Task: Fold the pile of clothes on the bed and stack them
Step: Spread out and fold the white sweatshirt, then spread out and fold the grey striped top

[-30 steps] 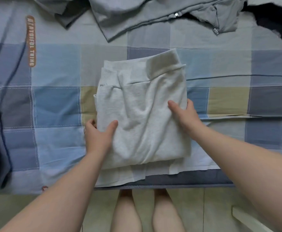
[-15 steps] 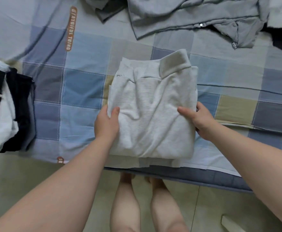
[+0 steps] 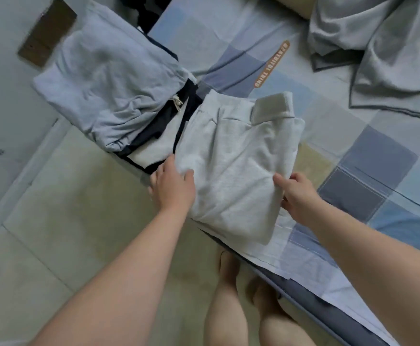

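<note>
My left hand (image 3: 172,186) and right hand (image 3: 297,196) grip the folded garment (image 3: 236,158) by its sides, thumbs on top, fingers curled underneath, just beside the stack (image 3: 109,88) at the edge of the bed (image 3: 378,176).

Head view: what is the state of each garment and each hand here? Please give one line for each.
white garment, folded, held at both side edges.
left hand, grips the white garment's left edge, thumb on top.
right hand, grips its right edge, thumb on top.
stack, folded pieces, blue-grey one on top.
grey garment, unfolded, crumpled on the bed.
</note>
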A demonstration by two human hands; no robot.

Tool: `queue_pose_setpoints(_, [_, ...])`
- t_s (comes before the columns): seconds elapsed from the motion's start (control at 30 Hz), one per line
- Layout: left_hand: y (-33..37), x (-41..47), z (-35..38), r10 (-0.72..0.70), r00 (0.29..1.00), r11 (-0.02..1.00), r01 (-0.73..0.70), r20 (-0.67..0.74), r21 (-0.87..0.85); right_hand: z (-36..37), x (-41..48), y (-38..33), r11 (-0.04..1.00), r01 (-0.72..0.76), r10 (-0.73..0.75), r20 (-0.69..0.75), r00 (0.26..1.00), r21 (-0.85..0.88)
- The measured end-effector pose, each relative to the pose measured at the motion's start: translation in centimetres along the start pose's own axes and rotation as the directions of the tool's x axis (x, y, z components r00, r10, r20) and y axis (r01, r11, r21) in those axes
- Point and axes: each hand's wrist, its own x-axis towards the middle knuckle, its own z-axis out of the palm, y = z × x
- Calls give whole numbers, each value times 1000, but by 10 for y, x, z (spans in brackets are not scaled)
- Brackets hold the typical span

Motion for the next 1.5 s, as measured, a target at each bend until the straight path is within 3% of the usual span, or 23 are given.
queue_pose_setpoints(0.1, [-51,0,16,-206,977,968,212,54,-132,34,25,9,981,-87,87,-7,996,-171])
queue_pose_setpoints(0.2, [-79,-2,30,-427,903,825,413,53,-385,37,27,7,970,-94,97,4,995,-223])
queue_pose_setpoints(0.27, [-92,4,39,-520,839,667,515,158,-538,33,32,3,974,-52,65,52,997,-220])
queue_pose_setpoints(0.4, [-97,27,53,-542,707,277,661,455,-698,32,43,-8,987,0,12,70,997,-162])
queue_pose_setpoints(0.47, [-100,37,61,-560,673,163,662,484,-732,36,51,-9,985,3,-2,5,1000,-174])
queue_pose_setpoints(0.7, [-103,33,68,-633,739,368,548,230,-751,43,50,17,979,-61,30,-159,987,-193])
queue_pose_setpoints(0.9, [-89,8,38,-616,723,474,657,312,-586,33,13,-4,925,-218,204,-78,976,-312])
queue_pose_setpoints(0.97, [-77,-11,18,-587,747,581,657,312,-481,22,-17,-15,903,-215,206,-65,976,-372])
queue_pose_setpoints(1.07, [-46,-37,-21,-354,889,825,443,291,-350,8,-78,-42,889,-146,136,-54,989,-435])
queue_pose_setpoints(1.13, [-15,-52,-54,-179,915,873,317,360,-371,-1,-124,-66,886,-91,82,-39,996,-454])
queue_pose_setpoints(1.3, [71,-70,-134,162,910,897,26,382,-442,-30,-223,-119,888,90,-135,-69,988,-450])
queue_pose_setpoints(1.5, [161,-98,-186,466,809,852,-303,357,-427,-75,-301,-136,818,285,-382,-102,918,-500])
